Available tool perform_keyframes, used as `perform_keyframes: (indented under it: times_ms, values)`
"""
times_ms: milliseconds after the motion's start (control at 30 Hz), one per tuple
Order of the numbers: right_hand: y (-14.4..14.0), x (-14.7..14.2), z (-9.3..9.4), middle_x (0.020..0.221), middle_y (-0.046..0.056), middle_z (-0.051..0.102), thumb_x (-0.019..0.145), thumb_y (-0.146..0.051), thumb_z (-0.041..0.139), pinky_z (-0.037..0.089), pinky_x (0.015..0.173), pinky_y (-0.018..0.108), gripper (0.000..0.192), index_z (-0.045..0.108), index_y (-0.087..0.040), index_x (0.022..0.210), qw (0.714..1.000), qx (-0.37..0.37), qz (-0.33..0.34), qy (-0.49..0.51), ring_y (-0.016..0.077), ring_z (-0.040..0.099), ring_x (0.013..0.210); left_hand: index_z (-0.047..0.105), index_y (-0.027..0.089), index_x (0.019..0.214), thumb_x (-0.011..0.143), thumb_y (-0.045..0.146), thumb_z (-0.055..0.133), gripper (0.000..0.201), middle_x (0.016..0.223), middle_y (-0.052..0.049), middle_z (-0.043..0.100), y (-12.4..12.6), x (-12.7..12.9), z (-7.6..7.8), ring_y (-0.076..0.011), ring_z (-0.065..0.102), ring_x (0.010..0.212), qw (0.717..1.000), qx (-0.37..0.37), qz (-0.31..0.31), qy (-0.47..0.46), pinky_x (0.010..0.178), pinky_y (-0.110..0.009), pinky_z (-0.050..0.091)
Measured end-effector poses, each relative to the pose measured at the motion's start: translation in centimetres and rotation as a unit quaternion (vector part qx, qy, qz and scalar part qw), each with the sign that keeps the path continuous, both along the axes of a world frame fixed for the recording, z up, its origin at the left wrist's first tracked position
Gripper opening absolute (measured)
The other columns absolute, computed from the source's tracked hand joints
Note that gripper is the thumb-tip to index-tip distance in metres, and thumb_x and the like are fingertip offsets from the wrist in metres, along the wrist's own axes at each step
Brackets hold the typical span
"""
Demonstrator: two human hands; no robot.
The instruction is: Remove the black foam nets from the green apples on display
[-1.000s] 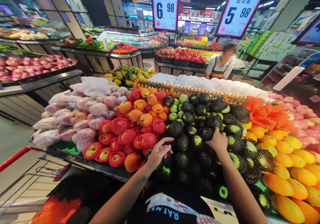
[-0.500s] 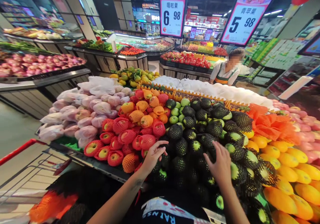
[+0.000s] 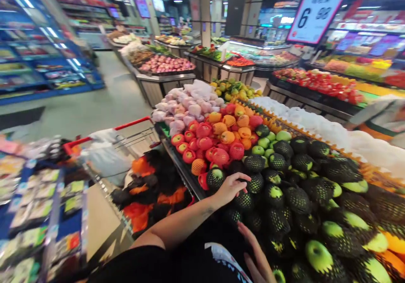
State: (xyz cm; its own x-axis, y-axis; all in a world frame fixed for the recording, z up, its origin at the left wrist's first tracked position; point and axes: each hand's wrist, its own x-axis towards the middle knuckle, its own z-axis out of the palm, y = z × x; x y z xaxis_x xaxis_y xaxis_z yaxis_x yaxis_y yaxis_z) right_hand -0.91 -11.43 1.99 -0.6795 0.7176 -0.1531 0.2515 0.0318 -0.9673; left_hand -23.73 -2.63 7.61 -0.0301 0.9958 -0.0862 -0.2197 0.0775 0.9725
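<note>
Here the left hand [image 3: 230, 188] is seen resting, fingers [image 3: 242, 181] loosely spread and gripping nothing, on a round green apple in a black foam net sleeve [image 3: 244, 199] at the front of the sloped fruit table [image 3: 177, 165]. The apple lies directly under the fingertips, toward 3 o'clock from the wrist. The right hand [image 3: 257, 255] is held open at 6 o'clock, clearly farther off. A similar netted apple [image 3: 216, 177] sits at 10 o'clock.
</note>
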Motion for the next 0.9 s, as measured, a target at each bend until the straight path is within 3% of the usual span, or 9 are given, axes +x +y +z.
perform_keyframes:
  times_ms: [100, 267, 367, 500, 567, 667, 767, 833, 900]
  values:
    - [-0.3, 1.5, 0.0, 0.142, 0.008, 0.059, 0.096, -0.052, 0.048, 0.034, 0.118, 0.043, 0.048, 0.063, -0.028, 0.134, 0.99, -0.06, 0.111, -0.059, 0.0268, 0.05, 0.136, 0.065, 0.011, 0.11, 0.08, 0.039, 0.062, 0.041, 0.066, 0.0, 0.063, -2.0, 1.3, -0.7, -0.0067, 0.046, 0.05, 0.999, -0.014, 0.041, -0.008, 0.046, -0.018, 0.033]
    - [0.1, 3.8, -1.5, 0.131, 0.011, 0.067, 0.09, -0.066, 0.051, 0.041, 0.114, 0.044, 0.057, 0.071, -0.025, 0.124, 0.985, -0.085, 0.13, -0.074, 0.0302, 0.058, 0.128, 0.066, 0.011, 0.108, 0.079, 0.039, 0.063, 0.04, 0.065, 0.0, 0.061, -6.3, 1.5, -2.3, -0.0087, 0.051, 0.053, 0.988, -0.025, 0.148, -0.023, 0.044, -0.018, 0.033]
    - [0.5, 3.8, -2.2, 0.129, 0.012, 0.068, 0.087, -0.07, 0.052, 0.044, 0.112, 0.042, 0.061, 0.072, -0.024, 0.122, 0.98, -0.099, 0.156, -0.072, 0.03, 0.06, 0.125, 0.066, 0.013, 0.106, 0.079, 0.038, 0.064, 0.037, 0.069, -0.001, 0.061, -9.4, 0.2, -3.5, -0.011, 0.058, 0.062, 0.971, -0.049, 0.234, -0.021, 0.046, -0.018, 0.033]
    - [0.4, 2.0, -1.9, 0.131, 0.012, 0.067, 0.088, -0.068, 0.053, 0.043, 0.112, 0.043, 0.06, 0.071, -0.024, 0.123, 0.958, -0.1, 0.257, -0.083, 0.0298, 0.059, 0.127, 0.065, 0.015, 0.111, 0.083, 0.038, 0.06, 0.037, 0.071, -0.002, 0.063, -13.4, -3.3, -5.9, -0.0121, 0.059, 0.063, 0.933, -0.099, 0.345, 0.033, 0.048, -0.018, 0.034]
    - [0.3, 0.9, -1.6, 0.132, 0.011, 0.067, 0.088, -0.065, 0.056, 0.043, 0.112, 0.044, 0.056, 0.071, -0.025, 0.124, 0.947, -0.09, 0.294, -0.088, 0.0299, 0.059, 0.127, 0.063, 0.017, 0.116, 0.088, 0.035, 0.055, 0.035, 0.081, -0.004, 0.066, -14.8, -5.8, -7.4, -0.0144, 0.063, 0.072, 0.894, -0.178, 0.39, 0.131, 0.055, -0.02, 0.042]
    - [0.6, -0.6, -1.6, 0.129, 0.009, 0.068, 0.086, -0.064, 0.058, 0.045, 0.11, 0.044, 0.053, 0.072, -0.027, 0.122, 0.951, -0.076, 0.286, -0.092, 0.0305, 0.062, 0.124, 0.059, 0.019, 0.124, 0.09, 0.03, 0.052, 0.036, 0.115, -0.01, 0.065, -15.8, -10.0, -9.7, -0.0194, 0.065, 0.099, 0.797, -0.323, 0.42, 0.29, 0.084, -0.029, 0.05]
    - [1.3, -2.3, -2.0, 0.124, 0.01, 0.071, 0.084, -0.068, 0.058, 0.048, 0.107, 0.045, 0.057, 0.074, -0.025, 0.119, 0.964, -0.073, 0.233, -0.105, 0.0321, 0.064, 0.12, 0.047, 0.012, 0.136, 0.084, 0.031, 0.061, 0.057, 0.14, -0.022, 0.047, -15.4, -14.4, -12.1, -0.0351, 0.052, 0.127, 0.728, -0.423, 0.422, 0.336, 0.105, -0.045, 0.041]
    - [1.8, -3.7, -2.3, 0.122, 0.012, 0.072, 0.082, -0.071, 0.058, 0.05, 0.105, 0.045, 0.061, 0.075, -0.023, 0.116, 0.974, -0.079, 0.183, -0.106, 0.0334, 0.065, 0.119, 0.036, 0.008, 0.143, 0.078, 0.033, 0.069, 0.078, 0.149, -0.03, 0.033, -14.5, -17.5, -13.8, -0.0461, 0.036, 0.139, 0.69, -0.479, 0.416, 0.349, 0.108, -0.054, 0.036]
    - [2.3, -5.3, -2.6, 0.122, 0.013, 0.072, 0.082, -0.071, 0.058, 0.052, 0.104, 0.044, 0.063, 0.075, -0.021, 0.115, 0.983, -0.092, 0.125, -0.094, 0.0336, 0.065, 0.118, 0.024, 0.01, 0.149, 0.071, 0.034, 0.075, 0.096, 0.157, -0.032, 0.017, -13.4, -20.9, -15.3, -0.0517, 0.02, 0.145, 0.664, -0.515, 0.405, 0.361, 0.11, -0.06, 0.032]
